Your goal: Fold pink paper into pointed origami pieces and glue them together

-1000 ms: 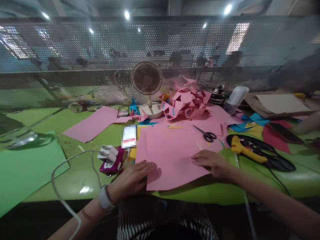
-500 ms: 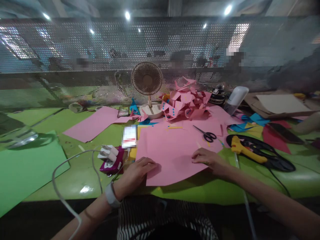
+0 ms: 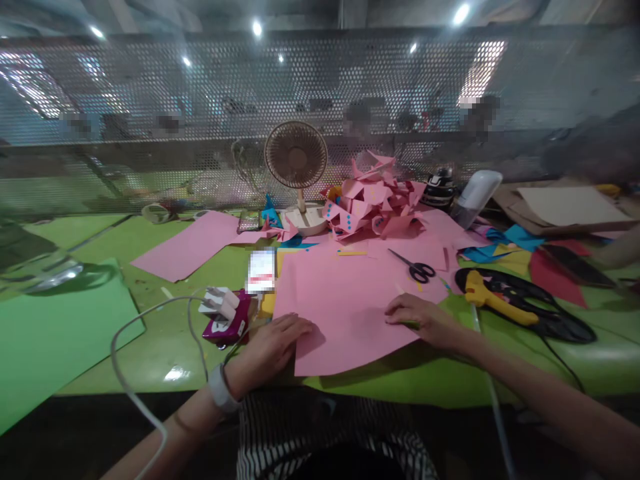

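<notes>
A large pink paper sheet (image 3: 345, 300) lies in front of me, its near edge slightly raised off the green table. My left hand (image 3: 275, 343) rests on its left near edge, fingers stretched together and flat; a grey band is on the wrist. At the right side, my right hand (image 3: 417, 320) has curled fingers, their tips touching the sheet. Something small and yellow-green shows under these fingers, too little to name. Black-handled scissors (image 3: 420, 271) lie on the pink paper beyond my right hand. A yellow strip (image 3: 353, 253) lies near its far edge.
Behind stand a desk fan (image 3: 296, 157) and a heap of folded pink paper (image 3: 375, 200). A yellow glue gun (image 3: 500, 300) lies on a black holder at right. Left are a purple power socket (image 3: 227, 327) with a plug and cable, a phone (image 3: 261, 270) and green paper (image 3: 65, 333).
The view has shifted slightly, so the table things appear a little to the right. Both hands stay at the same places on the pink sheet.
</notes>
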`<move>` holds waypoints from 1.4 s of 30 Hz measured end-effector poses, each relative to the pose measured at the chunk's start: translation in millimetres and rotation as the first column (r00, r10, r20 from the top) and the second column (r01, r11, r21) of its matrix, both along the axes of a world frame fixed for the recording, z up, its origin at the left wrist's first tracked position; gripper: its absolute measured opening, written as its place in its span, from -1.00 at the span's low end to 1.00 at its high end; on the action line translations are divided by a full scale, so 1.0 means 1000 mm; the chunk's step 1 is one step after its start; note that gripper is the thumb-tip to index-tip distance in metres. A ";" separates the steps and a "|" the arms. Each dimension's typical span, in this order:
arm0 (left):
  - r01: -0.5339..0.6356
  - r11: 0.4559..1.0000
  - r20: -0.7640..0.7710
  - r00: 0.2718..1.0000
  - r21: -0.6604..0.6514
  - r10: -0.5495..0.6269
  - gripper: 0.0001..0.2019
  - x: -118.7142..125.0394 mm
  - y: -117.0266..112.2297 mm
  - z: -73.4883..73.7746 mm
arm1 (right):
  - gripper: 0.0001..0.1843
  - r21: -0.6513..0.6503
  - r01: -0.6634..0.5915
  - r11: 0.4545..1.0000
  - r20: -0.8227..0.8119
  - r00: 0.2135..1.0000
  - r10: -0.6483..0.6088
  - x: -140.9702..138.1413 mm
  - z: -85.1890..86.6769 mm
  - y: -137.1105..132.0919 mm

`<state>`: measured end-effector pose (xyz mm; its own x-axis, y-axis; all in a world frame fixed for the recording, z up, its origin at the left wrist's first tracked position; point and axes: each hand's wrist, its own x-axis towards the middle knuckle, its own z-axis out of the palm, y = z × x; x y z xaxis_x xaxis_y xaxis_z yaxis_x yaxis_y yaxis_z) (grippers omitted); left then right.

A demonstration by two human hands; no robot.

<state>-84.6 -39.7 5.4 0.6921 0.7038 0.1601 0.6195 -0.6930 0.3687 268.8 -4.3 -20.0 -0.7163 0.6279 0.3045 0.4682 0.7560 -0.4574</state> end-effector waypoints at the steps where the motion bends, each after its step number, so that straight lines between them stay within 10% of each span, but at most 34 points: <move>1: -0.027 1.000 -0.006 1.000 -0.005 0.027 -0.64 0.000 0.000 -0.001 | -0.78 0.001 0.007 1.000 0.003 1.000 -0.007 0.000 0.000 0.000; 24: 0.064 0.998 0.021 0.998 0.031 -0.064 -0.75 0.003 0.007 0.006 | -0.79 -0.090 0.100 0.991 -0.026 0.994 -0.103 -0.004 0.000 -0.002; 33: -0.274 0.957 0.066 0.961 0.093 0.269 -0.69 0.016 0.016 -0.006 | -0.72 -0.114 0.314 0.943 -0.016 0.948 -0.318 -0.019 -0.003 0.005; 42: -0.292 0.954 0.084 0.954 0.065 0.286 -0.68 0.017 0.014 -0.002 | -0.77 -0.152 0.308 0.939 0.004 0.950 -0.311 -0.019 -0.005 0.010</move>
